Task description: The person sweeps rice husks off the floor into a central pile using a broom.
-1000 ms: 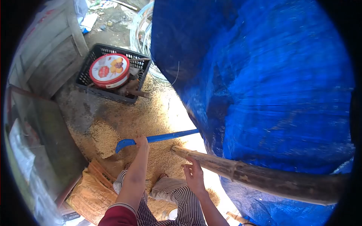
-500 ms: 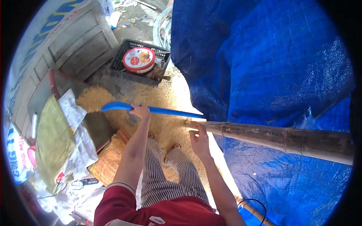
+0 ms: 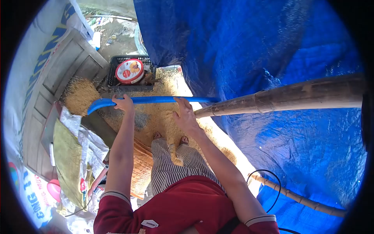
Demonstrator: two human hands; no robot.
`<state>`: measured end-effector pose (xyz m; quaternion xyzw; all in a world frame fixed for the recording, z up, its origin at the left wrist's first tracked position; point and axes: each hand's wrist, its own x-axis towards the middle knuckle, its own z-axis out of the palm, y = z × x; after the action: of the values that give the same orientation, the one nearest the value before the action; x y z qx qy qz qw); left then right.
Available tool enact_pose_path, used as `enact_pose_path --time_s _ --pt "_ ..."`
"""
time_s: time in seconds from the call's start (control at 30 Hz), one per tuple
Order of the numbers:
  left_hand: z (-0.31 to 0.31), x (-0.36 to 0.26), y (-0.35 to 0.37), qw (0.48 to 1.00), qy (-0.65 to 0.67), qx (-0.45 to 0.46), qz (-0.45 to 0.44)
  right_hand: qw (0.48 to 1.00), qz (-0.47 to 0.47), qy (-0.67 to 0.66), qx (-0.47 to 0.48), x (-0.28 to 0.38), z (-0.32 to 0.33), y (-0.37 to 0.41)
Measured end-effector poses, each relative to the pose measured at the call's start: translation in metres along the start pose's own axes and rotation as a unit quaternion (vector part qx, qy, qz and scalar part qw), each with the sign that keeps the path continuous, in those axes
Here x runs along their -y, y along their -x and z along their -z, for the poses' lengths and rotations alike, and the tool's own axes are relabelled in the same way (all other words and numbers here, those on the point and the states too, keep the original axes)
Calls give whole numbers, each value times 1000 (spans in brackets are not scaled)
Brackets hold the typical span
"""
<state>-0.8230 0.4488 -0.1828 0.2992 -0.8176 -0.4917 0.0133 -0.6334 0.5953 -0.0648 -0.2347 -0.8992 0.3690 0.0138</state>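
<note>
A long blue ribbed hose [image 3: 156,100] runs sideways in front of me, and its right end passes out of sight by the blue tarp. My left hand [image 3: 124,103] is closed around the hose near its left end. A spray of yellowish, grain-like loose material [image 3: 81,95] is at that end. My right hand [image 3: 187,116] has its fingers stretched out and its thumb apart; the fingertips reach the lower edge of the hose without wrapping round it. Just right of this hand is the end of a thick bamboo pole [image 3: 233,106].
The same loose material [image 3: 156,121] covers the ground around my feet. A black crate [image 3: 115,60] holds a red-and-white round tub [image 3: 129,71]. Grey wooden panels [image 3: 74,62] and sacks [image 3: 68,152] stand left. A blue tarp [image 3: 249,43] hangs right, with a thin bamboo pole [image 3: 300,197] low down.
My left hand and the hose end have moved left and slightly up in view. My right hand has left the bamboo pole's end and reached up to the hose. The view has shifted.
</note>
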Motion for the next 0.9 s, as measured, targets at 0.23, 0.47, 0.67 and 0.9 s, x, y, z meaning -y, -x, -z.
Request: enact_pose_path --time_s 0.23,0.47,0.67,0.9 --pt "-13 15 -35 997 -6 48 65 990 94 59 -91 69 45 -14" --pt "-27 37 -45 895 309 97 308 973 142 -135 -124 134 83 -14" --pt "-34 23 -39 808 359 264 385 957 216 -122 -150 150 94 -1" --pt "-4 28 28 786 347 459 226 982 125 -128 -61 124 96 44"
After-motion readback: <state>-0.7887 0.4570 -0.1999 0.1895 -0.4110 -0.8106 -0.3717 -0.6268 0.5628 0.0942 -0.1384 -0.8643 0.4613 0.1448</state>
